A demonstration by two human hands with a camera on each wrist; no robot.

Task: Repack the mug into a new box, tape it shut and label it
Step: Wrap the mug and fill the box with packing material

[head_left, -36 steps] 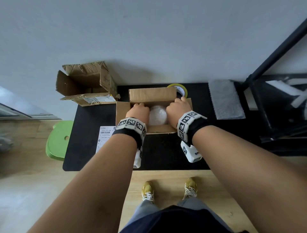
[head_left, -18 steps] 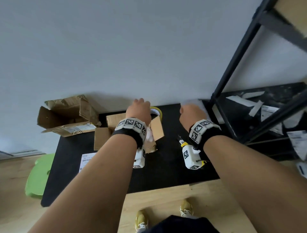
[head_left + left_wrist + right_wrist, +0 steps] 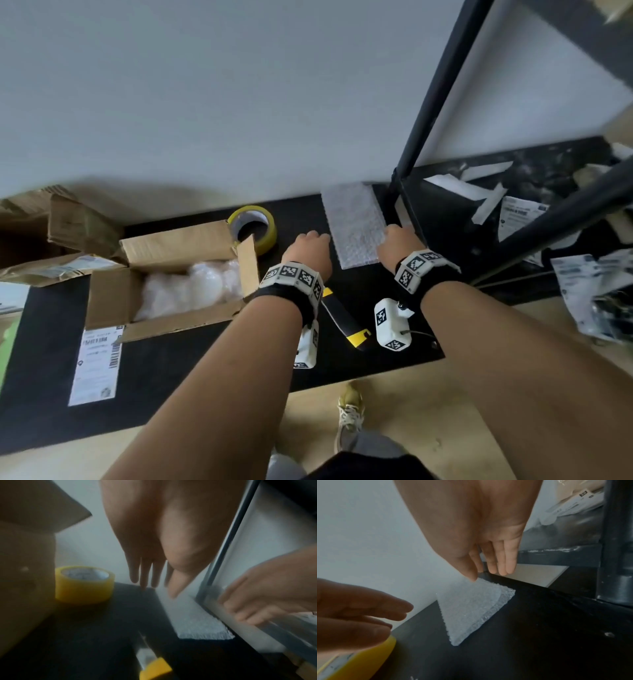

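Note:
The new cardboard box [image 3: 102,298] stands open on the black table [image 3: 191,370], with the bubble-wrapped mug [image 3: 195,286] inside. A folded bubble wrap sheet [image 3: 356,226] [image 3: 471,612] [image 3: 193,618] lies flat at the table's back right. My left hand [image 3: 310,240] [image 3: 157,591] hovers at the sheet's left edge, fingers straight and holding nothing. At the sheet's right edge is my right hand [image 3: 397,234] [image 3: 488,576], fingers straight, its thumb tip over the far corner. The yellow tape roll [image 3: 253,228] [image 3: 84,585] stands behind the box. A shipping label [image 3: 97,363] lies in front of the box.
A black and yellow utility knife [image 3: 342,318] lies under my left wrist. The torn old box [image 3: 51,233] sits at the far left. A black metal rack [image 3: 421,137] with papers and bags rises just right of the sheet. The wall runs along the table's back edge.
Both hands left the wrapped mug in the box and moved right to either side of the bubble wrap sheet. The head view turned right with them.

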